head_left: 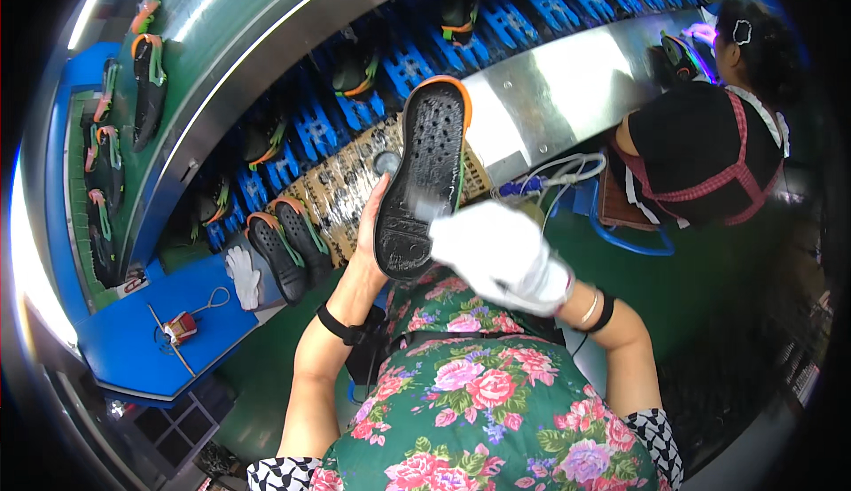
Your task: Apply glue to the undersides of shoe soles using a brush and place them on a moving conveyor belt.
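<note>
My bare left hand (367, 229) grips a black shoe sole (424, 172) by its left edge and holds it up in front of me. The sole has an orange and green rim, rows of small holes in its upper half and a shiny, wet-looking surface. My right hand (501, 256), in a white glove, is closed over the lower right part of the sole. At its fingertips a pale smear of motion hides what it holds. Two more black soles (288, 247) with holes lean side by side on the left. Beside the held sole sits a small round metal cup (386, 163).
Patterned cardboard (341, 185) covers the near ledge. Behind it runs a conveyor of blue holders (408, 66) carrying shoe parts. A blue table (164, 331) at left bears a white glove (243, 276) and a small red item. A person (709, 145) works at right, near a coiled cable (567, 172).
</note>
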